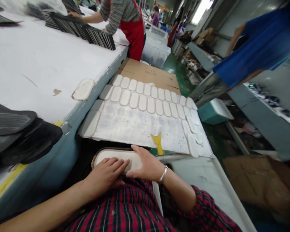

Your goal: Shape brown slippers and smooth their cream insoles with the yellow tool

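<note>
In front of my body lies a long white oval pad (105, 155) with a dark rim, partly covered by my hands. My left hand (103, 177) rests flat on its top, fingers stretched out. At the pad's right end, my right hand (148, 164) spans it, with the index finger at the far edge and the thumb near the close edge. Just beyond, a white board (135, 124) carries rows of similar oval pieces (142, 102) along its far and side edges. A yellow forked piece (158, 143) lies at the board's near edge.
To the left stands a white-topped table (38, 64) with a single oval piece (83, 89), dark stacked pieces (21, 129) and a row of dark slabs (79, 27). A person in a red apron (132, 32) works behind it. Another person in blue (260, 42) stands at right.
</note>
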The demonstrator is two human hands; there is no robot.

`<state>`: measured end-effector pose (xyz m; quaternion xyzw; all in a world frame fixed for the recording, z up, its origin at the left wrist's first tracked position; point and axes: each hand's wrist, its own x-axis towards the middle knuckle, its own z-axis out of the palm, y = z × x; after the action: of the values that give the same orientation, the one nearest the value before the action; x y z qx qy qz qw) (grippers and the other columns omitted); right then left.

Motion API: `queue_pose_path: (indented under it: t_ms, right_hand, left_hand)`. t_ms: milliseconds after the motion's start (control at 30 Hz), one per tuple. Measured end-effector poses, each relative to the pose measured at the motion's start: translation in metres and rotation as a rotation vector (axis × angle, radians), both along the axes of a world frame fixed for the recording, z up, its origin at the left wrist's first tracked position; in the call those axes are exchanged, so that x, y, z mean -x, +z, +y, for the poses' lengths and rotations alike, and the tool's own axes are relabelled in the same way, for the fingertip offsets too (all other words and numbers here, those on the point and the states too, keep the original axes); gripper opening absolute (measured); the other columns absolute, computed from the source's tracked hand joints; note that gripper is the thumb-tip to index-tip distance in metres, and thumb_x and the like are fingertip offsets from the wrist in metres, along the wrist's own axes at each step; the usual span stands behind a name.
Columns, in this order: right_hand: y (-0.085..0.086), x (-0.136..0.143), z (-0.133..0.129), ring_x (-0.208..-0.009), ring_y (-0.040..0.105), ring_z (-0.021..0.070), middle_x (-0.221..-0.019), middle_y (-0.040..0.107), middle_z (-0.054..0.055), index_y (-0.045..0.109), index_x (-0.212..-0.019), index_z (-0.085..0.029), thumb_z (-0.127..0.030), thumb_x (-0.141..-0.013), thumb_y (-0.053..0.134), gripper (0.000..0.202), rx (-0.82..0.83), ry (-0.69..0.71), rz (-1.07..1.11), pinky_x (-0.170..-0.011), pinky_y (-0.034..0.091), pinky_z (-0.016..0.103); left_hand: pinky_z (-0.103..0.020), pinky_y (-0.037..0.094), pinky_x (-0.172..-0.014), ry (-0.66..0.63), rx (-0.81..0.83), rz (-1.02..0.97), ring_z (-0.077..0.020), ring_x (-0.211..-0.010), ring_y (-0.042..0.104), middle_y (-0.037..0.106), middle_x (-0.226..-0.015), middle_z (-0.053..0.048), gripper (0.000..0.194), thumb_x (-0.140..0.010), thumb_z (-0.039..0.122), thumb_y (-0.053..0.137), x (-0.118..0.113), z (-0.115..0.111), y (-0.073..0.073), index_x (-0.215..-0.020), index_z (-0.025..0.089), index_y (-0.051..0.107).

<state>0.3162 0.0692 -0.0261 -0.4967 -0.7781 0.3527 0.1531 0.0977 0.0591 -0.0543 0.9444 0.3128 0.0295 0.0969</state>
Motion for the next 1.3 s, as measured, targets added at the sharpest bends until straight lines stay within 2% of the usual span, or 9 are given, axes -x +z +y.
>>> queue_pose_path:
  t_ms: [100,267,367,500,633,733,867,1000,1300]
  right_hand:
    - [-0.003,-0.02,-0.005,-0.127,0.036,0.0245,-0.14,0.03,0.012,0.028,-0.136,-0.023,-0.056,-0.082,0.049,0.066,0.186,-0.227,0.401,-0.102,0.032,0.044]
    - [-0.008,-0.036,-0.022,-0.132,0.025,0.0281,-0.145,0.022,0.008,0.032,-0.133,-0.03,-0.058,-0.081,0.049,0.061,0.471,-0.51,0.805,-0.089,0.046,0.046]
    - [-0.008,-0.047,-0.029,-0.132,0.024,0.0279,-0.144,0.023,0.004,0.041,-0.127,-0.032,-0.055,-0.082,0.051,0.052,0.427,-0.69,0.933,-0.082,0.05,0.044]
    - [-0.012,-0.062,-0.035,-0.122,0.04,0.0234,-0.13,0.043,0.006,0.052,-0.113,-0.027,-0.048,-0.078,0.06,0.042,0.322,-0.874,0.933,-0.086,0.048,0.038]
    - [-0.03,-0.064,-0.043,-0.107,0.052,0.0208,-0.118,0.052,0.007,0.056,-0.104,-0.022,-0.046,-0.073,0.065,0.04,0.433,-0.887,0.876,-0.08,0.049,0.034]
    - [-0.045,-0.062,-0.046,-0.09,0.058,0.0165,-0.098,0.058,0.006,0.057,-0.093,-0.018,-0.048,-0.07,0.066,0.039,0.49,-0.945,0.848,-0.072,0.051,0.03]
    - [-0.065,-0.062,-0.048,-0.062,0.055,0.0094,-0.072,0.056,0.0,0.054,-0.077,-0.016,-0.046,-0.065,0.067,0.035,0.628,-0.97,0.857,-0.057,0.047,0.023]
    - [-0.082,-0.058,-0.049,-0.05,0.05,0.0066,-0.063,0.053,-0.003,0.049,-0.071,-0.016,-0.046,-0.064,0.067,0.036,0.752,-0.928,0.887,-0.05,0.043,0.02]
    - [-0.086,-0.052,-0.052,-0.046,0.046,0.0079,-0.06,0.051,-0.003,0.05,-0.069,-0.019,-0.044,-0.071,0.063,0.028,0.802,-0.805,0.909,-0.046,0.041,0.022]
  left_hand:
    - [-0.041,0.044,-0.077,-0.041,0.015,0.096,-0.0272,-0.094,0.05,0.057,-0.107,-0.01,0.077,-0.077,0.056,0.054,-0.015,0.004,0.009,-0.14,0.02,0.027]
    - [-0.037,0.045,-0.055,-0.055,-0.022,0.271,-0.0289,-0.081,0.05,0.054,-0.097,-0.01,0.094,-0.062,0.059,0.067,-0.042,0.003,0.015,-0.14,0.032,0.024]
    - [-0.034,0.045,-0.051,-0.066,-0.026,0.306,-0.0282,-0.079,0.049,0.053,-0.097,-0.01,0.095,-0.06,0.054,0.072,-0.048,0.001,0.013,-0.139,0.034,0.026]
    - [-0.033,0.047,-0.05,-0.05,-0.013,0.326,-0.0283,-0.081,0.049,0.052,-0.097,-0.01,0.087,-0.066,0.046,0.072,-0.05,0.003,0.013,-0.139,0.036,0.026]
    - [-0.03,0.047,-0.05,-0.031,0.028,0.325,-0.0272,-0.083,0.049,0.052,-0.1,-0.009,0.073,-0.075,0.034,0.066,-0.054,0.007,0.014,-0.138,0.039,0.027]
    - [-0.03,0.047,-0.051,-0.029,0.039,0.325,-0.0269,-0.085,0.049,0.051,-0.101,-0.009,0.067,-0.078,0.028,0.062,-0.055,0.007,0.015,-0.137,0.04,0.029]
    - [-0.033,0.048,-0.054,-0.047,0.051,0.319,-0.0278,-0.087,0.047,0.049,-0.102,-0.008,0.079,-0.069,0.041,0.07,-0.052,0.006,0.013,-0.137,0.039,0.029]
    - [-0.033,0.047,-0.055,-0.063,0.022,0.29,-0.0284,-0.088,0.046,0.048,-0.102,-0.009,0.089,-0.06,0.044,0.076,-0.05,0.005,0.011,-0.137,0.039,0.03]
    - [-0.031,0.046,-0.053,-0.027,-0.005,0.291,-0.028,-0.086,0.045,0.047,-0.1,-0.009,0.09,-0.06,0.045,0.077,-0.053,0.003,0.011,-0.137,0.038,0.03]
